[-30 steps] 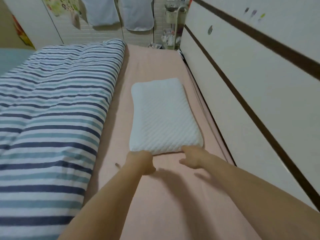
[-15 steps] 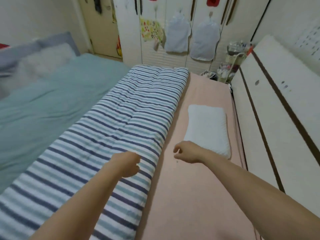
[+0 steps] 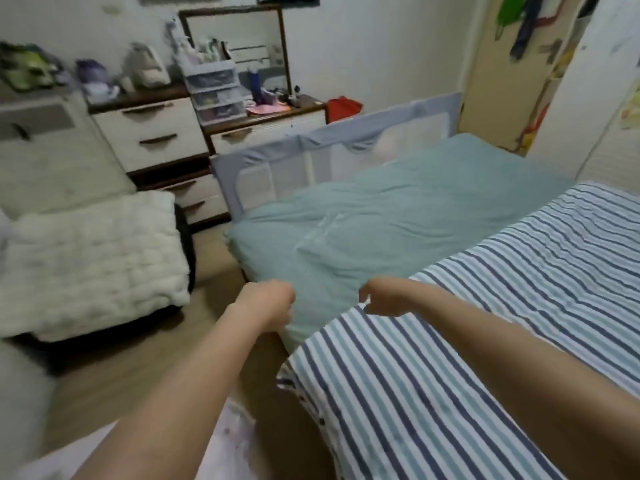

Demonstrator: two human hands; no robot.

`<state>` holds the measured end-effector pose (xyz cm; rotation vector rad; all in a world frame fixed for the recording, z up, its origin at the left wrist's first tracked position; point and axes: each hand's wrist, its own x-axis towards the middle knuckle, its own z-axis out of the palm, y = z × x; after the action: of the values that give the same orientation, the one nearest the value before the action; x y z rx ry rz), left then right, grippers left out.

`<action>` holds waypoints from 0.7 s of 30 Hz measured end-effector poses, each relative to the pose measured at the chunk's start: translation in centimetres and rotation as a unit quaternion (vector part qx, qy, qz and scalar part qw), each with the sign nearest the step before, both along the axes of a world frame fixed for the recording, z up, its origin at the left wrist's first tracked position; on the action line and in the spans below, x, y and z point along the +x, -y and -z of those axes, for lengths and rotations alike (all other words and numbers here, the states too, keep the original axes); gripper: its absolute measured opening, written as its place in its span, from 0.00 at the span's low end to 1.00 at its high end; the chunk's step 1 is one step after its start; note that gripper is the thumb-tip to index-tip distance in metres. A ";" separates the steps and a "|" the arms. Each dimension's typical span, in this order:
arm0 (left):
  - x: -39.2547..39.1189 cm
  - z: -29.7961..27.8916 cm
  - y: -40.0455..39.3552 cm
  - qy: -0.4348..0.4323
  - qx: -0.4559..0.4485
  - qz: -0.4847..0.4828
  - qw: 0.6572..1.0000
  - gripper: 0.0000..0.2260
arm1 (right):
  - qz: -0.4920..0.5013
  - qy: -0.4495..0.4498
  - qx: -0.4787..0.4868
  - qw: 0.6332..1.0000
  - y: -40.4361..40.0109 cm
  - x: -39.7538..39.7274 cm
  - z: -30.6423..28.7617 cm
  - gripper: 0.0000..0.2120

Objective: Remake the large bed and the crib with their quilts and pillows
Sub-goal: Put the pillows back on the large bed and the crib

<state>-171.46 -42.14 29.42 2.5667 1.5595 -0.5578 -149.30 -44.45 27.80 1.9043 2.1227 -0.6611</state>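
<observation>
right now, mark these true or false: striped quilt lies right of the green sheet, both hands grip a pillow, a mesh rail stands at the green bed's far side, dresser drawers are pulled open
1. The striped quilt lies right of the green sheet. True.
2. Both hands grip a pillow. False: the left hand and right hand hold no pillow; none shows here.
3. A grey mesh rail stands along the green bed's far side. True.
4. The dresser drawers are pulled open. False: they look closed.
</observation>
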 end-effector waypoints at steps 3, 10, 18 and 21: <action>-8.4 -0.3 -3.5 -0.003 -0.024 -0.072 0.997 0.09 | -0.057 0.015 -0.012 0.998 -5.2 -6.3 -0.1 0.17; -26.8 0.8 -10.6 -0.003 -0.030 -0.248 0.968 0.09 | -0.174 0.009 -0.015 0.985 -21.0 -22.7 -0.1 0.15; -43.2 -1.2 -20.1 0.052 0.012 -0.441 0.896 0.14 | -0.354 0.001 0.028 0.935 -39.7 -41.4 -0.4 0.14; -48.8 -2.9 -21.6 0.057 0.019 -0.505 0.861 0.14 | -0.422 -0.022 0.022 0.906 -43.4 -50.7 -2.1 0.15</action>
<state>-220.31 -20.51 32.32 1.3756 2.4910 -0.2235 -199.99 -1.08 29.92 0.7968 2.6652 -0.4484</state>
